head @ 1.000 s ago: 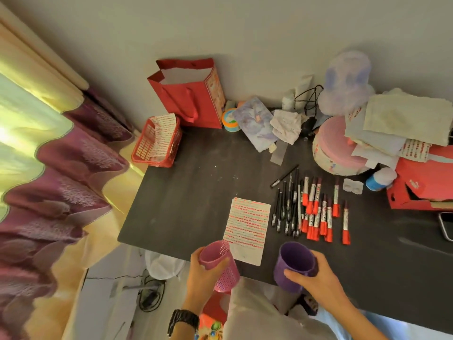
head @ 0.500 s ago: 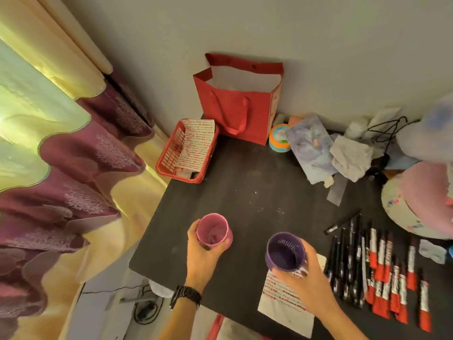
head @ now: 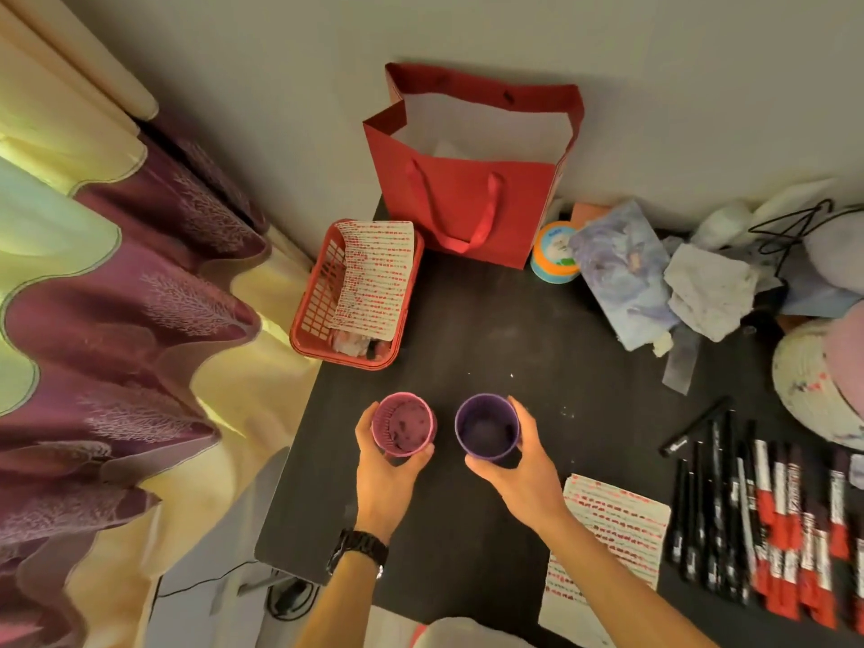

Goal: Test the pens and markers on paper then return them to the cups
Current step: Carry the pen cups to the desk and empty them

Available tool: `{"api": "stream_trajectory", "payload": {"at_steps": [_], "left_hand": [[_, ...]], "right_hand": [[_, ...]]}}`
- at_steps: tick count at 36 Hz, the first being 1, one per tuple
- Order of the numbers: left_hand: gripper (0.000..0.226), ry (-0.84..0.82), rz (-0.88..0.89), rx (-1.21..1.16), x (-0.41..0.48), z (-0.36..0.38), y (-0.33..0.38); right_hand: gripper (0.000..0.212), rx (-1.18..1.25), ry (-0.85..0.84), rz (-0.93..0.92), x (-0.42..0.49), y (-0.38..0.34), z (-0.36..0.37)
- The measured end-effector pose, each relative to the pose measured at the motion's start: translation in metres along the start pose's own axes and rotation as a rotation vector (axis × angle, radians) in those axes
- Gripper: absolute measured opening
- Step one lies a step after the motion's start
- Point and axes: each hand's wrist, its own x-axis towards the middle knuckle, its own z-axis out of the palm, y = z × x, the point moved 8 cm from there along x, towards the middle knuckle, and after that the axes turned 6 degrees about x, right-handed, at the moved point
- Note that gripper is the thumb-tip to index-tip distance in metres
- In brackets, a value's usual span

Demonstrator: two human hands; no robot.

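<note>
My left hand (head: 383, 479) grips a pink perforated cup (head: 403, 424), upright and empty, on the left part of the black table (head: 491, 320). Right beside it my right hand (head: 519, 465) holds a purple cup (head: 487, 427), also upright and empty. A sheet of paper (head: 612, 530) covered with rows of red marks lies to the right of my right forearm. Further right, several black pens (head: 701, 502) and red-capped markers (head: 795, 521) lie in rows on the table.
A red basket (head: 318, 320) holding marked paper sits at the table's back left, a red paper bag (head: 472, 180) against the wall behind. A small round tub (head: 554, 254), cloths and clutter fill the back right. A curtain (head: 117, 320) hangs left of the table.
Both hands have carried the cups from the near table edge forward and left and set them side by side; the view has swung left, so the pens now lie at the right edge.
</note>
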Motion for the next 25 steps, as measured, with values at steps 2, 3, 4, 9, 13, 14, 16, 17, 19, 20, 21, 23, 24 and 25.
{"api": "stream_trajectory", "payload": {"at_steps": [2, 3, 4, 9, 13, 14, 16, 17, 19, 20, 21, 23, 24, 25], "left_hand": [[0.096, -0.016, 0.001, 0.001, 0.001, 0.001, 0.000], [0.096, -0.026, 0.001, 0.004, 0.002, 0.002, 0.001], [0.096, -0.037, 0.001, 0.009, 0.002, 0.004, 0.002], [0.098, -0.064, 0.002, 0.050, 0.004, 0.010, 0.007], [0.112, -0.094, 0.005, 0.091, 0.004, 0.015, 0.006], [0.116, -0.101, 0.000, 0.090, 0.003, 0.016, 0.005], [0.121, -0.091, -0.041, 0.073, -0.001, 0.017, -0.003], [0.121, -0.076, -0.069, 0.062, -0.003, 0.017, -0.007], [0.117, -0.046, -0.105, 0.059, -0.011, 0.018, -0.015], [0.113, -0.037, -0.113, 0.071, -0.016, 0.019, -0.018], [0.109, -0.030, -0.118, 0.087, -0.022, 0.021, -0.021], [0.102, -0.024, -0.118, 0.120, -0.038, 0.027, -0.027], [0.099, -0.027, -0.119, 0.134, -0.046, 0.031, -0.029], [0.097, -0.032, -0.121, 0.152, -0.056, 0.036, -0.031]], "right_hand": [[0.101, -0.023, -0.006, 0.012, 0.001, 0.004, 0.001], [0.100, -0.036, -0.008, 0.016, 0.001, 0.006, 0.002], [0.099, -0.048, -0.006, 0.020, 0.001, 0.008, 0.001], [0.097, -0.064, 0.025, 0.089, 0.002, 0.021, -0.004], [0.100, -0.044, 0.047, 0.176, -0.009, 0.033, -0.011], [0.099, -0.035, 0.057, 0.197, -0.014, 0.037, -0.014], [0.094, -0.023, 0.074, 0.230, -0.026, 0.045, -0.022], [0.091, -0.013, 0.081, 0.241, -0.032, 0.050, -0.026], [0.084, 0.017, 0.087, 0.262, -0.048, 0.062, -0.037], [0.079, 0.027, 0.086, 0.272, -0.057, 0.068, -0.043], [0.075, 0.032, 0.083, 0.280, -0.066, 0.076, -0.050], [0.068, 0.046, 0.079, 0.290, -0.086, 0.091, -0.065], [0.064, 0.056, 0.078, 0.294, -0.094, 0.099, -0.072], [0.060, 0.062, 0.077, 0.301, -0.102, 0.108, -0.079]]}}
